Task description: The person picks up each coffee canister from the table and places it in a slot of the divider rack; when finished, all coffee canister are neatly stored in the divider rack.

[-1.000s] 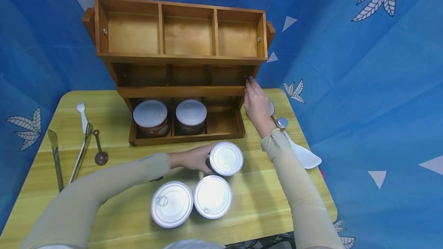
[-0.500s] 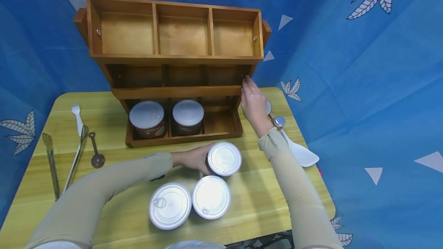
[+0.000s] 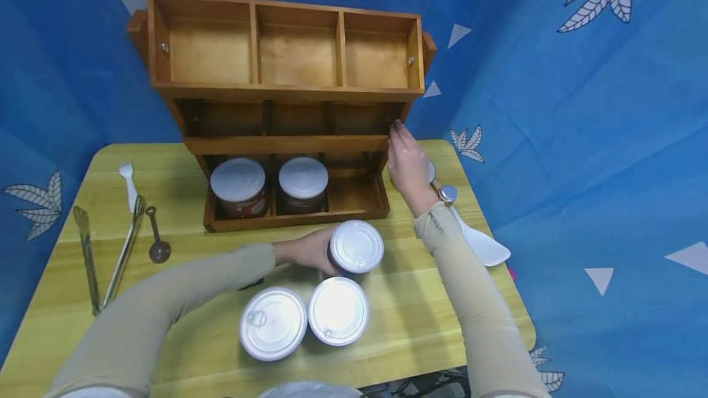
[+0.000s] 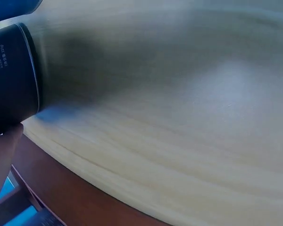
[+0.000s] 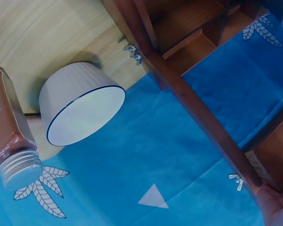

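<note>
My left hand (image 3: 312, 252) grips a dark can (image 4: 12, 75) with a pale lid, in front of the wooden rack. Two more lidded cans, a left one (image 3: 273, 324) and a right one (image 3: 338, 311), stand close by on the near side. My right hand (image 3: 408, 161) holds the right end of the three-tier wooden rack (image 3: 287, 145) at its middle tier; the thumb and fingers show at that edge in the right wrist view. In the rack's bottom tier sit a brown-red can (image 3: 239, 188) on the left and a dark can (image 3: 303, 186) in the middle.
Left on the table (image 3: 182, 300) lie a white fork (image 3: 129, 184), metal tongs (image 3: 126, 250) and a brown scoop (image 3: 159, 249). On the right are a white bowl (image 5: 78, 106), a silver-capped bottle (image 5: 12, 125) and a white spatula (image 3: 487, 245). Blue cloth hangs behind.
The can in my left hand has shifted very slightly toward the rack, away from the two near cans. My right hand stays on the rack. The head view has drifted a little.
</note>
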`<action>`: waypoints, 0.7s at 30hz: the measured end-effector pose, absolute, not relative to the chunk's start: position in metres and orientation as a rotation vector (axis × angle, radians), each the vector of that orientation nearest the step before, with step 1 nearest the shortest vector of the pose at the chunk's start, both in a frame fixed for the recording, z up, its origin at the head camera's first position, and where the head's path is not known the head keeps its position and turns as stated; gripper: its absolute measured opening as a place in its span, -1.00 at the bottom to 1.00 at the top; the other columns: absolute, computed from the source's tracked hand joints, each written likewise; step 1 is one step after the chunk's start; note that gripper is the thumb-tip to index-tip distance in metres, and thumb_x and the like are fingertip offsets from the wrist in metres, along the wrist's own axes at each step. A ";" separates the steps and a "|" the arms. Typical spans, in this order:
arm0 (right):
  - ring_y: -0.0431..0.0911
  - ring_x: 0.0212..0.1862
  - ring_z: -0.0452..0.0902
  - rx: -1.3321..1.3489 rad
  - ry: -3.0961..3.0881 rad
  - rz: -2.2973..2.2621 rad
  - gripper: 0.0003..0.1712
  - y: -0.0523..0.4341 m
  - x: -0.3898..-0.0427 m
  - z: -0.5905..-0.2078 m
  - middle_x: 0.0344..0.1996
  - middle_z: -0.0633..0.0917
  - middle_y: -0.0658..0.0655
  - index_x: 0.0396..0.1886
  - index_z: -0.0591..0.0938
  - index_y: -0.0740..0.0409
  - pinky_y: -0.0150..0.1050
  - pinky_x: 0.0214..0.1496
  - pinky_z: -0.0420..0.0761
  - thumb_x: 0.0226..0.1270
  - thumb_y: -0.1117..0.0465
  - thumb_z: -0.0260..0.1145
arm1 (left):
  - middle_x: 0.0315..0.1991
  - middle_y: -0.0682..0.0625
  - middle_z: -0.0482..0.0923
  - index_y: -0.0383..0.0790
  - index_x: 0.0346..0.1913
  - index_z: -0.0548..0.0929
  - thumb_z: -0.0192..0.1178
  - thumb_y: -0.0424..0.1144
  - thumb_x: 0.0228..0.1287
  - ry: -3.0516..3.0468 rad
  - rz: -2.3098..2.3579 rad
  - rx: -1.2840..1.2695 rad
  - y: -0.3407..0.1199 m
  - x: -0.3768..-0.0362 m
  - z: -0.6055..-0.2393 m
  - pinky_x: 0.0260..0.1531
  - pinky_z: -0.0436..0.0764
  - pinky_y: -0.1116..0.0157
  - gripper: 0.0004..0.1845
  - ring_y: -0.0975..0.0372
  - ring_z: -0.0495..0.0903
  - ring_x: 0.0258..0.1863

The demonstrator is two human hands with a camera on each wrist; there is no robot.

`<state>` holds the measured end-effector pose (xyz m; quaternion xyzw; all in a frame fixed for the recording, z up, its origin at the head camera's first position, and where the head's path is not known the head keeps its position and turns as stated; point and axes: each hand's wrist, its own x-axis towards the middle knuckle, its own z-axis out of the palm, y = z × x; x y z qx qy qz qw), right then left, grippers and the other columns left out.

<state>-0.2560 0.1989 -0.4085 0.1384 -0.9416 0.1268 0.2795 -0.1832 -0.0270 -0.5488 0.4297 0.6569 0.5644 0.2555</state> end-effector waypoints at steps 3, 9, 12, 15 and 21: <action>0.09 0.33 0.49 0.369 -2.522 0.339 -0.59 0.199 -0.257 -0.407 0.29 0.54 0.27 0.24 0.55 0.35 -0.07 0.33 0.55 0.53 0.26 0.06 | 0.34 -0.10 0.44 -0.14 0.47 0.16 0.63 -0.37 -0.30 1.863 1.541 1.095 -0.034 -0.184 -0.547 0.53 0.19 0.10 0.18 0.12 0.39 0.38; 0.09 0.33 0.49 0.368 -2.533 0.336 -0.59 0.199 -0.256 -0.408 0.30 0.54 0.27 0.23 0.55 0.35 -0.06 0.32 0.56 0.52 0.26 0.06 | 0.31 -0.23 0.43 -0.28 0.46 0.14 0.62 -0.42 -0.32 1.958 1.622 1.005 -0.045 -0.183 -0.525 0.49 0.24 -0.01 0.18 -0.03 0.42 0.34; 0.10 0.32 0.50 0.368 -2.523 0.345 -0.60 0.199 -0.257 -0.408 0.29 0.54 0.28 0.22 0.56 0.35 -0.06 0.33 0.56 0.51 0.27 0.07 | 0.31 -0.25 0.43 -0.28 0.45 0.15 0.60 -0.45 -0.30 1.970 1.693 0.951 -0.042 -0.186 -0.509 0.48 0.25 -0.04 0.16 -0.08 0.41 0.34; 0.11 0.32 0.49 0.369 -2.516 0.356 -0.60 0.199 -0.257 -0.406 0.29 0.54 0.29 0.22 0.56 0.35 -0.06 0.33 0.55 0.51 0.27 0.07 | 0.32 -0.21 0.42 -0.21 0.45 0.14 0.59 -0.47 -0.28 1.995 1.740 0.873 -0.033 -0.190 -0.497 0.47 0.26 -0.03 0.15 -0.05 0.41 0.34; 0.09 0.33 0.49 0.368 -2.538 0.335 -0.59 0.198 -0.255 -0.404 0.30 0.53 0.27 0.24 0.54 0.34 -0.06 0.31 0.57 0.52 0.26 0.06 | 0.34 -0.23 0.36 -0.20 0.47 0.11 0.57 -0.44 -0.23 2.090 1.815 0.637 -0.008 -0.193 -0.490 0.41 0.35 -0.02 0.15 -0.06 0.40 0.34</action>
